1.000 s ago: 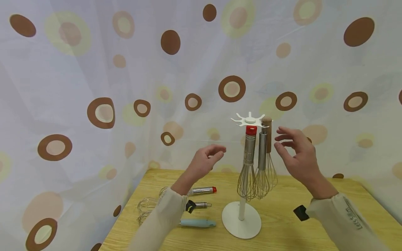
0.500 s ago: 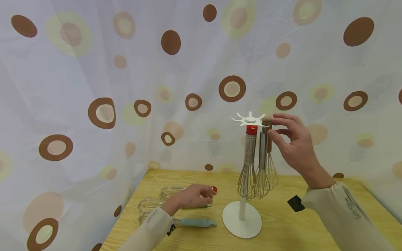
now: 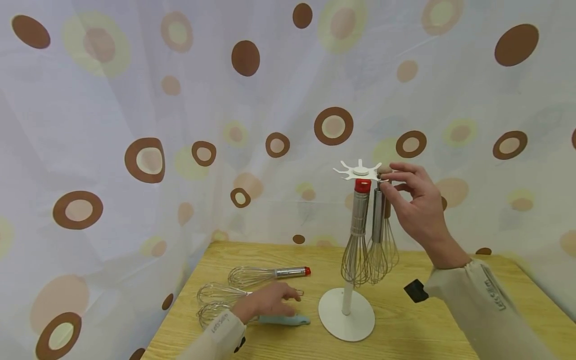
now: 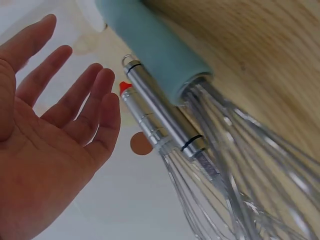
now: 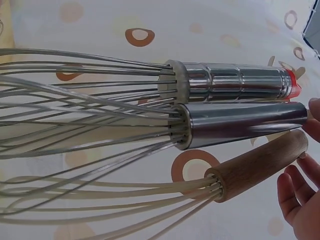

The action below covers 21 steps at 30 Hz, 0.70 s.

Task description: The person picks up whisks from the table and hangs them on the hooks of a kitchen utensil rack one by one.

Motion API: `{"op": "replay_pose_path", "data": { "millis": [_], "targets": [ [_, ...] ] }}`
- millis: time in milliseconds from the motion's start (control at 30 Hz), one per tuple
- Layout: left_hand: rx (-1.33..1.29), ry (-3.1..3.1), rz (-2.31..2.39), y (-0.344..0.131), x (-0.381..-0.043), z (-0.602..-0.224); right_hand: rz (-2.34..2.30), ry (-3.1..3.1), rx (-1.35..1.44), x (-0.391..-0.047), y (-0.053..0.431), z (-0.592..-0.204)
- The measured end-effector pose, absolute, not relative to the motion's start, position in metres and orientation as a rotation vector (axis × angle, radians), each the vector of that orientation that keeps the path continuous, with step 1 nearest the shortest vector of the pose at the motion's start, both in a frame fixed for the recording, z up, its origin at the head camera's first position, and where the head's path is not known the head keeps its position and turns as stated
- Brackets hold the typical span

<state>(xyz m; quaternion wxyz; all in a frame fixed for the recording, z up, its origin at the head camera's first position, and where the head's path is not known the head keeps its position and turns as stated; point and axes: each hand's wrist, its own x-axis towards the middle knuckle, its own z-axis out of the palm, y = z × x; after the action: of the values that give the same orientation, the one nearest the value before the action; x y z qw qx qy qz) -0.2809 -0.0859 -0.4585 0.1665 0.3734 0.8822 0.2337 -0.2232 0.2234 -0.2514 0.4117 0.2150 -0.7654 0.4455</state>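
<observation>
A white rotary stand (image 3: pixel 346 331) carries three hanging whisks: a red-capped steel one (image 3: pixel 359 215), a plain steel-handled one (image 3: pixel 377 222) and a wooden-handled one (image 5: pixel 257 167). At its top my right hand (image 3: pixel 416 205) touches the upper ends of the wooden and plain steel handles, thumb and fingertips spread apart. Over the table my left hand (image 3: pixel 270 301) hovers with loose fingers, holding nothing. Just below it lies a whisk with a pale blue handle (image 4: pixel 155 47). Beyond are a steel-handled whisk with a ring (image 4: pixel 160 105) and a red-tipped whisk (image 3: pixel 290 272), both lying flat.
The wooden table (image 3: pixel 405 310) meets a white spotted curtain (image 3: pixel 288 100) at the back and left. Several bare arms of the stand's hook ring (image 3: pixel 361 171) point left and backward.
My left hand has dropped from beside the stand down to the lying whisks, then toward the blue handle. My right hand has moved left onto the hanging whisks' upper ends.
</observation>
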Motion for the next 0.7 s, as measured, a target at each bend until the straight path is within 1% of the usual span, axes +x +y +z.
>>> {"op": "replay_pose_path", "data": {
  "millis": [133,367,700],
  "targets": [
    [1.033,2.475,0.659,-0.088,-0.281,-0.466,1.125,-1.930,0.499,-0.225,0.222,-0.251],
    [0.992,2.407,0.684,-0.091,-0.286,-0.482,1.192,-1.844,0.505,-0.225,0.218,-0.250],
    [1.030,2.431,0.679,-0.092,-0.287,-0.489,1.270,-1.782,0.527,-0.227,0.216,-0.252]
  ]
}}
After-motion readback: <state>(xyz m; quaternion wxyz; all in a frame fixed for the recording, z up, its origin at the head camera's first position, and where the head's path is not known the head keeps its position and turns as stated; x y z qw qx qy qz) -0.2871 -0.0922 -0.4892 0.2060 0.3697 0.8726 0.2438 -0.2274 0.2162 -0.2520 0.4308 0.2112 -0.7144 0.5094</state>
